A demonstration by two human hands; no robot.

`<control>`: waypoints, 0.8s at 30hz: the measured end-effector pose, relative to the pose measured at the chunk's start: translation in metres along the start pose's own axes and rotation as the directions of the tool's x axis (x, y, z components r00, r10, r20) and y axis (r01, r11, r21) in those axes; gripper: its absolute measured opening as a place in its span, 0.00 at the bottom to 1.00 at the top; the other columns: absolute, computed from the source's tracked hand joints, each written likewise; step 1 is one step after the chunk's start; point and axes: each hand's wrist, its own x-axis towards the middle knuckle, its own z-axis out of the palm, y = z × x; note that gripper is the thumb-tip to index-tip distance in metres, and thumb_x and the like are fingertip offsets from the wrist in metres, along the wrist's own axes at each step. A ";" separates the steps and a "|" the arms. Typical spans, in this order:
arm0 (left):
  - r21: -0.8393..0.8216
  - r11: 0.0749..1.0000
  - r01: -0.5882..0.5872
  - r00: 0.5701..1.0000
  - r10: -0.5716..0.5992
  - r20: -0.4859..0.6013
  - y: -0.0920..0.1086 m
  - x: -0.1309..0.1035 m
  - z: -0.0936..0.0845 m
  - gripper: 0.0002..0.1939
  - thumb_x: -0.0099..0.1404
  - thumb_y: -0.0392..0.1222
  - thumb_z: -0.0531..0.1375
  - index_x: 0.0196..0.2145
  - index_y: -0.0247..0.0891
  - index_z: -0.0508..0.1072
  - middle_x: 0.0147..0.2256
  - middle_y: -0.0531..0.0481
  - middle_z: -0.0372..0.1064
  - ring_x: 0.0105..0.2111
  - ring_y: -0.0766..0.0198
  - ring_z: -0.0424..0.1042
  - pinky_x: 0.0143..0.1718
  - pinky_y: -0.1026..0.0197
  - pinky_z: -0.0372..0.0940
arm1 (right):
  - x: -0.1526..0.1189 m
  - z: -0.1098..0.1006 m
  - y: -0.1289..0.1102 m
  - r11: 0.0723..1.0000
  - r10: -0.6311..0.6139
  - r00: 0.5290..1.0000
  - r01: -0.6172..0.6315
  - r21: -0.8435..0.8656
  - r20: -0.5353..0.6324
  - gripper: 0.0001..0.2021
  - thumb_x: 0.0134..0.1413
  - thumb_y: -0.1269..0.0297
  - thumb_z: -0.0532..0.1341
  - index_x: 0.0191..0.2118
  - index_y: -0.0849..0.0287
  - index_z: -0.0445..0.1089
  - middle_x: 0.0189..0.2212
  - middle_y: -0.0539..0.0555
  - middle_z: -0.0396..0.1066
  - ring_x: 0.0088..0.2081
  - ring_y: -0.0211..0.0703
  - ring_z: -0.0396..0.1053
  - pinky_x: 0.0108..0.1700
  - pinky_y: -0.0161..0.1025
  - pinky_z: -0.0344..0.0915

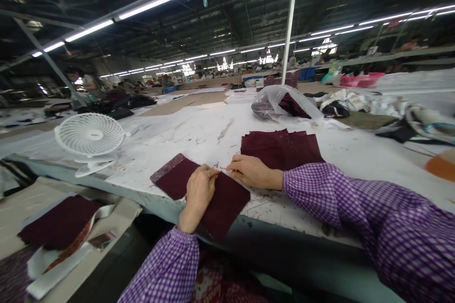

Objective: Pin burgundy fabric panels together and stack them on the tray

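Observation:
A maroon fabric piece [227, 203] hangs partly over the table's front edge. My left hand [199, 189] is closed on it, thumb and forefinger pinching its upper corner. Just to the right, the fingertips of my right hand [251, 171] are pressed together close to that corner. Anything between them is too small to make out. Left of my left hand lies a maroon piece with a speckled strip [176, 175] along its far end; whether it joins the held piece is hidden. Behind my right hand is a fanned stack of maroon fabric pieces [280, 147].
A white fan [90, 137] stands on the white-covered table [199, 128] at left. A clear plastic bag [270, 104] with maroon fabric sits behind the stack. Cloth scraps [373, 109] lie at right. A cardboard box [124, 218] with maroon fabric is at lower left.

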 end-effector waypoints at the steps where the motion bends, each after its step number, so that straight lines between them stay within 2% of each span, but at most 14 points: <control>1: 0.006 1.000 -0.014 1.000 0.014 0.001 0.000 -0.001 0.000 0.13 0.64 0.36 0.54 0.39 0.41 0.79 0.35 0.49 0.72 0.37 0.63 0.71 0.40 0.63 0.63 | 0.000 0.000 0.000 1.000 0.001 1.000 -0.001 0.001 0.000 0.13 0.59 0.67 0.54 0.47 0.60 0.73 0.39 0.57 0.69 0.40 0.44 0.67 0.41 0.38 0.62; 7: 0.128 0.986 -0.103 0.994 0.099 0.036 0.005 -0.003 -0.001 0.17 0.67 0.38 0.50 0.36 0.43 0.79 0.35 0.49 0.70 0.38 0.62 0.69 0.37 0.62 0.61 | 0.001 0.001 -0.004 0.999 -0.043 0.998 0.043 0.002 -0.035 0.16 0.63 0.68 0.50 0.51 0.61 0.69 0.41 0.58 0.70 0.43 0.45 0.66 0.46 0.41 0.62; 11: 0.234 0.961 -0.146 0.988 0.130 0.079 0.010 -0.004 -0.005 0.18 0.68 0.36 0.48 0.37 0.42 0.78 0.36 0.48 0.70 0.41 0.61 0.68 0.39 0.61 0.61 | 0.002 0.006 -0.005 0.996 -0.086 0.994 0.086 -0.001 -0.069 0.16 0.63 0.69 0.49 0.53 0.64 0.66 0.44 0.60 0.71 0.44 0.45 0.65 0.49 0.43 0.61; 15: 0.294 0.945 -0.141 0.989 0.122 0.081 0.014 -0.003 -0.004 0.17 0.68 0.36 0.49 0.40 0.43 0.78 0.36 0.48 0.71 0.41 0.61 0.68 0.39 0.62 0.61 | 0.003 0.008 -0.008 0.993 -0.113 0.990 0.115 0.023 -0.079 0.17 0.60 0.74 0.51 0.54 0.64 0.64 0.41 0.59 0.71 0.41 0.44 0.65 0.46 0.41 0.62; 19: 0.244 0.959 -0.147 0.989 0.135 0.064 0.009 -0.001 -0.003 0.16 0.68 0.37 0.50 0.40 0.43 0.78 0.36 0.49 0.71 0.41 0.60 0.69 0.39 0.61 0.62 | 0.004 0.009 -0.008 0.993 -0.111 0.994 0.111 -0.036 -0.021 0.21 0.57 0.77 0.52 0.56 0.66 0.62 0.37 0.60 0.71 0.40 0.46 0.64 0.42 0.40 0.63; 24: 0.043 0.991 -0.130 0.991 0.131 -0.025 -0.016 -0.014 -0.013 0.10 0.63 0.34 0.57 0.36 0.43 0.78 0.35 0.51 0.72 0.37 0.62 0.71 0.37 0.62 0.63 | 0.004 0.008 -0.003 0.990 -0.135 0.991 0.134 -0.045 -0.011 0.21 0.59 0.75 0.50 0.58 0.64 0.63 0.41 0.61 0.71 0.41 0.45 0.63 0.44 0.41 0.61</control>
